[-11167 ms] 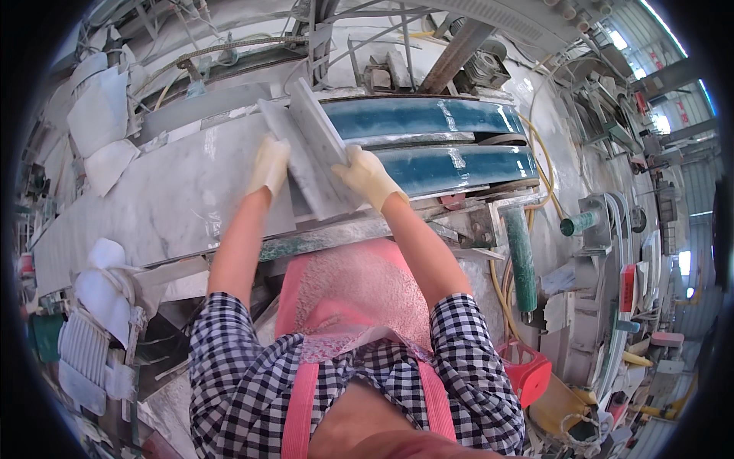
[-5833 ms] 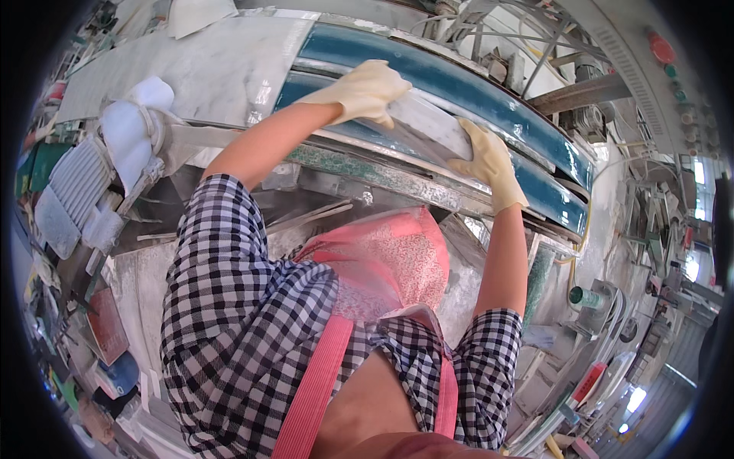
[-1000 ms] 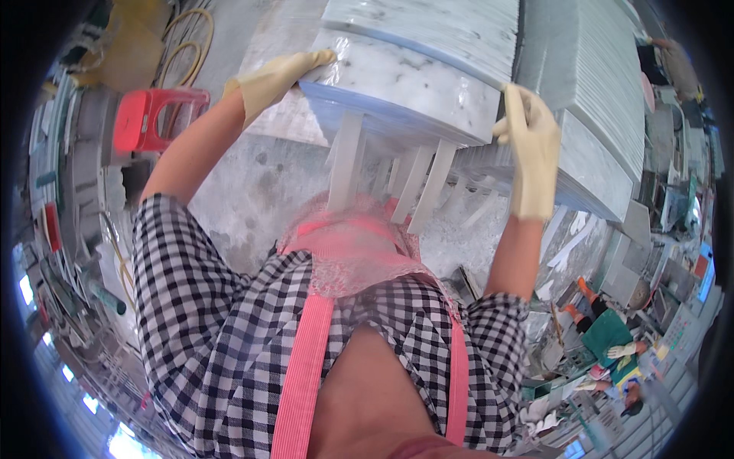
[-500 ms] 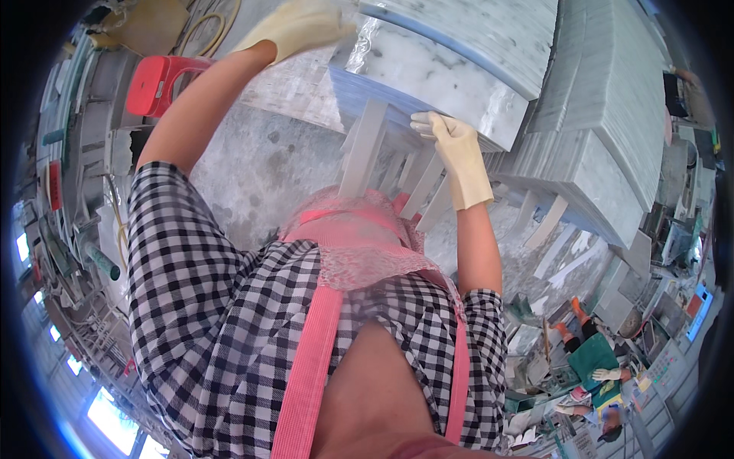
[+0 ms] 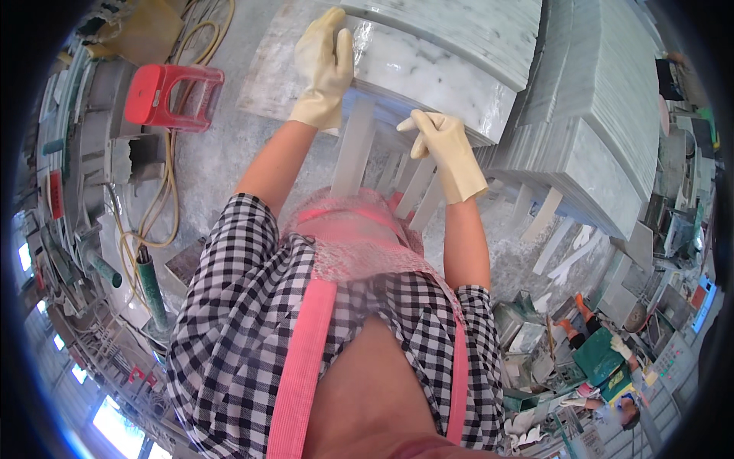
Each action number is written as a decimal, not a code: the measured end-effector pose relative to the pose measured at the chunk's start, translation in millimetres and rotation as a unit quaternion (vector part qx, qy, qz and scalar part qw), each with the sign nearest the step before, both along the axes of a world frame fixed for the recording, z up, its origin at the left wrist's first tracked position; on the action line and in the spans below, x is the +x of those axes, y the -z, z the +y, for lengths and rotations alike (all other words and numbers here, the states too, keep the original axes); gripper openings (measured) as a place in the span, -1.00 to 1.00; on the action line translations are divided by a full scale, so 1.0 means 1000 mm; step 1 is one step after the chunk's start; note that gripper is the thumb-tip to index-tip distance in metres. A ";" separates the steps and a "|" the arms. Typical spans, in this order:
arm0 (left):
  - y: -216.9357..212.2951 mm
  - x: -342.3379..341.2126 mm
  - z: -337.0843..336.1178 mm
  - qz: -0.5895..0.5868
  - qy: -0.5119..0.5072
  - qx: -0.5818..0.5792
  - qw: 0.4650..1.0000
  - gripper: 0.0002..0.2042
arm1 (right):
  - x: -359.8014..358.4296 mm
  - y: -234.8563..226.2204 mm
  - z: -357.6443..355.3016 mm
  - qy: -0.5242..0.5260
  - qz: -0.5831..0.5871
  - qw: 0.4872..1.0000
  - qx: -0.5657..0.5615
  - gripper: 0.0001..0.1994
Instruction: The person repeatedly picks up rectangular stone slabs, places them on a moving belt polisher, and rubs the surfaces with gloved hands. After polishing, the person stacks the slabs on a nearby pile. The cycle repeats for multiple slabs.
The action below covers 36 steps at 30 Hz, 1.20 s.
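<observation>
- The left hand (image 5: 325, 69), in a cream glove, is standing fingers-up at the top centre of the frame, just beside the left end of the near slab stack (image 5: 436, 73). Its thumb is sitting apart from its fingers, and I'm seeing nothing gripped between them.
- The right hand (image 5: 447, 149), gloved alike, is hanging near the stack's front edge, right of centre. Its fingers are curling loosely, with a gap showing at the thumb; I can't tell whether it is touching the slabs.
- That near stack is lying in the upper middle, its white top face showing dark specks, with pale strips (image 5: 353, 149) slanting below it.
- A second slab stack (image 5: 604, 164) is standing close by, toward the upper right.
- A red stool (image 5: 157, 99) is standing at upper left, a yellow hose (image 5: 170, 206) looping beneath it.
- A co-worker (image 5: 600, 359) in a green apron is working at lower right.
</observation>
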<state>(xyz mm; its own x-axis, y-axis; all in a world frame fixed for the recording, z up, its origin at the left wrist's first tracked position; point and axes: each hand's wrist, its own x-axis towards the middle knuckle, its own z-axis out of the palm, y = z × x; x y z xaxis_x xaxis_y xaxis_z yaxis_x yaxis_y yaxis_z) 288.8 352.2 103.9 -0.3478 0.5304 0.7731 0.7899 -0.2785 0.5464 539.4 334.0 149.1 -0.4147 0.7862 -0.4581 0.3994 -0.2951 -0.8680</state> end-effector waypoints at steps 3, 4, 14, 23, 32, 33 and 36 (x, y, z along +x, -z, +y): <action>0.021 0.001 0.001 -0.177 0.088 -0.112 0.974 -0.55 | -0.001 0.002 0.000 0.005 0.011 1.000 0.002 -0.66; 0.023 0.004 -0.001 -0.173 0.082 -0.104 0.976 -0.54 | 0.000 0.001 -0.001 0.000 0.015 1.000 0.009 -0.66; -0.010 -0.015 -0.055 -0.004 0.038 -0.176 0.984 -0.42 | 0.052 -0.011 -0.044 -0.057 0.023 0.997 0.050 -0.63; 0.188 -0.118 -0.325 -0.083 -0.149 -0.633 0.755 -0.58 | 0.196 0.068 -0.152 0.276 0.035 0.960 -0.016 -0.59; 0.156 -0.090 -0.418 -0.251 -0.213 -0.668 0.668 -0.50 | 0.139 0.047 -0.143 0.265 0.108 0.956 0.069 -0.65; 0.135 -0.078 -0.405 -0.228 -0.159 -0.637 0.719 -0.50 | 0.128 0.039 -0.140 0.242 0.107 0.961 0.080 -0.66; 0.086 -0.024 -0.372 -0.349 -0.128 -0.456 0.809 -0.44 | 0.096 0.022 -0.141 0.176 0.141 0.969 0.098 -0.68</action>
<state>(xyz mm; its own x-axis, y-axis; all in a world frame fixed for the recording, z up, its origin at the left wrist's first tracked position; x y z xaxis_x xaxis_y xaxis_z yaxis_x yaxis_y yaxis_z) 264.4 -19.6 18.0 -0.7189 0.6115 -0.3306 0.1695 0.6154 0.7697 635.3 192.5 127.3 -0.1922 0.9622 -0.1929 0.0437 -0.1880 -0.9812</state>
